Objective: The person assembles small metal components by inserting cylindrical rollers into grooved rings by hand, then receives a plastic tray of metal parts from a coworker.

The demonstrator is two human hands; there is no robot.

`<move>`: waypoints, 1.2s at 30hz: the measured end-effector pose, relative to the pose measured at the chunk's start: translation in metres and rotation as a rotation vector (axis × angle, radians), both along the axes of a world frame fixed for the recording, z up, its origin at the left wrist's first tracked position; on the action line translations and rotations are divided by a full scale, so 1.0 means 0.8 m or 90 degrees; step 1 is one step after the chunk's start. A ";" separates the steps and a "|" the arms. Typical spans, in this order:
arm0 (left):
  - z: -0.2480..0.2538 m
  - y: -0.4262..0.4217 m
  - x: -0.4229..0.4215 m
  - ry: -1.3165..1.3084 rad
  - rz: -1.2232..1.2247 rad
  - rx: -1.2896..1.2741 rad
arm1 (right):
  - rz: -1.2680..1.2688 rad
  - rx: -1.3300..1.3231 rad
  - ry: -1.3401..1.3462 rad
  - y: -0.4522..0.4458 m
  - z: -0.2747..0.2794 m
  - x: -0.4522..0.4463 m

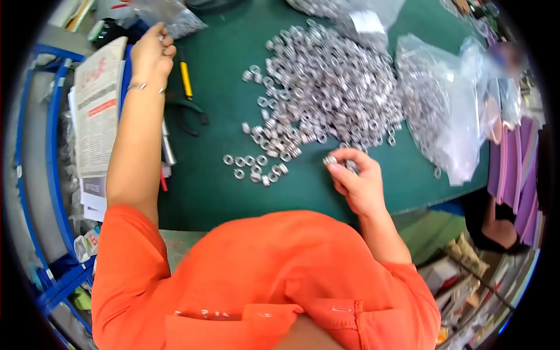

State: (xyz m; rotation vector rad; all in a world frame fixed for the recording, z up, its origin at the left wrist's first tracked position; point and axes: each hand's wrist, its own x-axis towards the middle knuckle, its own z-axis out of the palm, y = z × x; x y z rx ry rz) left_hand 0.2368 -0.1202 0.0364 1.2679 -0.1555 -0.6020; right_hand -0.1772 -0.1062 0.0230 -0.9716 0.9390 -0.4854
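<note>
My right hand (363, 182) is closed at the near side of a large pile of small metal rings (338, 87). It pinches a metal ring (330, 160) between thumb and fingertip, and more rings show in the curled fingers. My left arm reaches to the far left, where my left hand (153, 55) has its fingers curled beside a plastic bag of small metal parts (175, 20). A shiny spot shows at those fingers; what they hold is too small to name. Several loose rings (249, 160) lie in a small group left of my right hand.
On the green tabletop (210, 201) lie a yellow-handled tool (185, 80) and dark-handled pliers (189, 116). Clear bags of metal rings (429, 102) stand right of the pile. Papers (96, 116) and a blue rack (55, 128) are at left. Another person sits at far right.
</note>
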 end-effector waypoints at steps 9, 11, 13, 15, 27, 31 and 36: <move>-0.012 0.116 -0.216 0.342 -0.367 -0.073 | 0.028 0.092 -0.136 0.007 -0.015 0.000; -0.014 0.131 -0.240 0.337 -0.425 -0.011 | 0.027 0.133 -0.142 0.008 -0.011 0.004; -0.021 0.143 -0.252 0.356 -0.493 -0.005 | 0.028 0.174 -0.148 0.010 -0.010 0.006; -0.029 0.152 -0.263 0.330 -0.489 0.014 | 0.015 0.251 -0.193 0.011 -0.015 0.007; -0.010 0.166 -0.271 0.326 -0.523 -0.017 | 0.024 0.342 -0.231 0.028 -0.016 0.023; -0.012 0.170 -0.270 0.295 -0.535 -0.029 | 0.034 0.345 -0.218 0.030 -0.011 0.026; -0.016 0.175 -0.265 0.295 -0.507 0.007 | 0.047 0.258 -0.174 0.033 -0.008 0.029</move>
